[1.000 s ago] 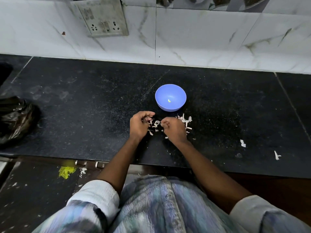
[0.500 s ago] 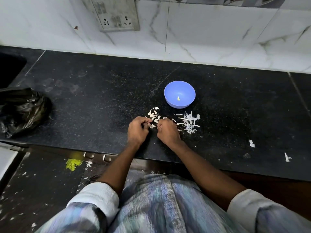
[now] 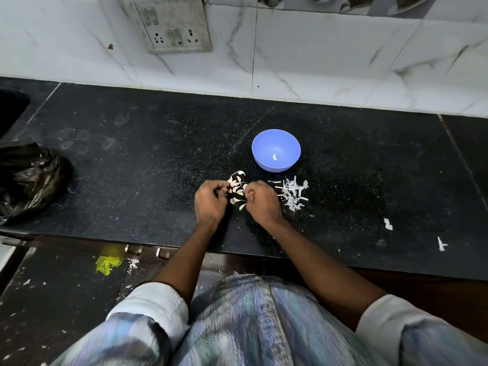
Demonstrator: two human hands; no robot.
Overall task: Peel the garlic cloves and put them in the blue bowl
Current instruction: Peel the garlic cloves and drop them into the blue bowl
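Observation:
A blue bowl [image 3: 276,150] stands on the black counter [image 3: 158,159] with one peeled yellowish clove [image 3: 275,156] inside. Just in front of it my left hand [image 3: 210,203] and my right hand [image 3: 262,202] sit close together, fingers curled, pinching a small garlic clove between them; the clove itself is mostly hidden by the fingers. Loose garlic cloves and skins [image 3: 237,187] lie between and behind the hands. A heap of white peel scraps [image 3: 294,194] lies to the right of my right hand.
A crumpled black plastic bag [image 3: 29,178] lies at the counter's left end. A tiled wall with a socket plate [image 3: 174,25] rises behind. White flecks [image 3: 388,224] dot the right side. The counter's front edge runs just below my wrists.
The view has shifted, so bowl and hands sit a little differently in frame. My hands stay together in front of the bowl, working the same clove; the peel heap shows more fully.

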